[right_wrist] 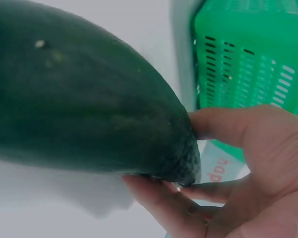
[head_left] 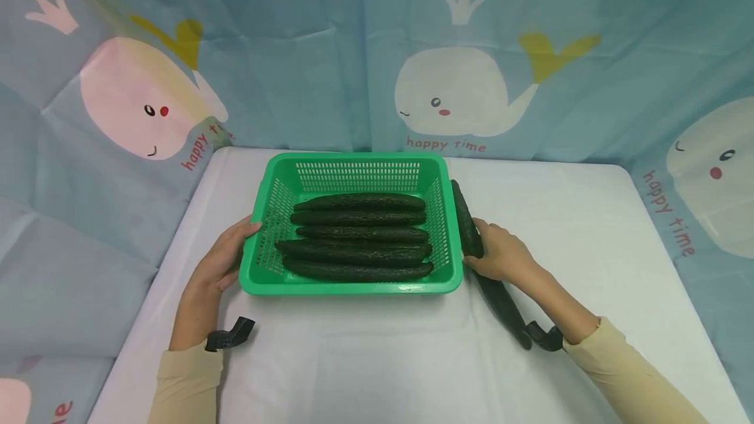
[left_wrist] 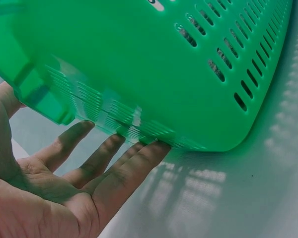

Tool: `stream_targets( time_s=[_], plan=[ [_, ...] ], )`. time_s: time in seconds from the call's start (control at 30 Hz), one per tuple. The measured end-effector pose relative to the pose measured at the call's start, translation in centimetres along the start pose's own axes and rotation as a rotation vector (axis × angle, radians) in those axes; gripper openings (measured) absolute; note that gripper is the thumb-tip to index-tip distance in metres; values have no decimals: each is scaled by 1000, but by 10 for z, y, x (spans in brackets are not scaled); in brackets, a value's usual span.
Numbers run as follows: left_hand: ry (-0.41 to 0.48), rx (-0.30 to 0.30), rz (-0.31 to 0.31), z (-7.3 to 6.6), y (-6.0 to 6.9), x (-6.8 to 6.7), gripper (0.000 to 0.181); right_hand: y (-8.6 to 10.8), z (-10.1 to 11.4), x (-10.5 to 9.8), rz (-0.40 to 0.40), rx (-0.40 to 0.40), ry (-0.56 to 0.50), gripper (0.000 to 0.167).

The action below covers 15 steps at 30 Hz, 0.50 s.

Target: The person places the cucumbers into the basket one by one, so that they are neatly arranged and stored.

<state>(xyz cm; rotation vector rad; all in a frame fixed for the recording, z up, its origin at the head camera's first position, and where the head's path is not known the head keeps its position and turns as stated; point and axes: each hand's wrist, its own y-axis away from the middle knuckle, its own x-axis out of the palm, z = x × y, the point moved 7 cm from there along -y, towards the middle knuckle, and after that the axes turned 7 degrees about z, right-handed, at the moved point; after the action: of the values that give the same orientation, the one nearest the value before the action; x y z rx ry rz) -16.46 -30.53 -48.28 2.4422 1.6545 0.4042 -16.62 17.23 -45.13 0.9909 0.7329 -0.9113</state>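
Observation:
A green plastic basket (head_left: 353, 289) with slotted walls holds several dark green cucumbers (head_left: 353, 252) lying side by side. My left hand (head_left: 222, 257) holds the basket's left side, one digit over the rim. Seen from the left wrist, the fingertips (left_wrist: 156, 148) touch the slotted outer wall. Just right of the basket, my right hand (head_left: 499, 252) grips another long cucumber (head_left: 501, 306) around its middle. That cucumber slants along the basket's right side, its lower end pointing toward the right wrist. The right wrist view shows thumb and fingers on opposite sides of the cucumber (right_wrist: 89, 94).
A white cloth (head_left: 365, 358) covers the table. Blue curtains (head_left: 294, 84) printed with whales surround its back and sides. Black wrist cameras (head_left: 231, 334) are strapped to both forearms, the right one near the cucumber's lower end.

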Motion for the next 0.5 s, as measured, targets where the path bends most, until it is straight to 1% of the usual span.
stream_targets(
  time_s=[0.1, 0.3, 0.5],
  plan=[
    [-6, -1, -4, -1, 1, -1, 75, 0, -1, 1, 4, -14, -6, 86],
    [-11, -4, -5, -1, 0, 0, 75, 4, -8, -1, 32, -16, -67, 80],
    [-23, -16, -31, -1, 1, 0, 75, 8, -14, -6, 20, -29, -79, 75]
  ],
)
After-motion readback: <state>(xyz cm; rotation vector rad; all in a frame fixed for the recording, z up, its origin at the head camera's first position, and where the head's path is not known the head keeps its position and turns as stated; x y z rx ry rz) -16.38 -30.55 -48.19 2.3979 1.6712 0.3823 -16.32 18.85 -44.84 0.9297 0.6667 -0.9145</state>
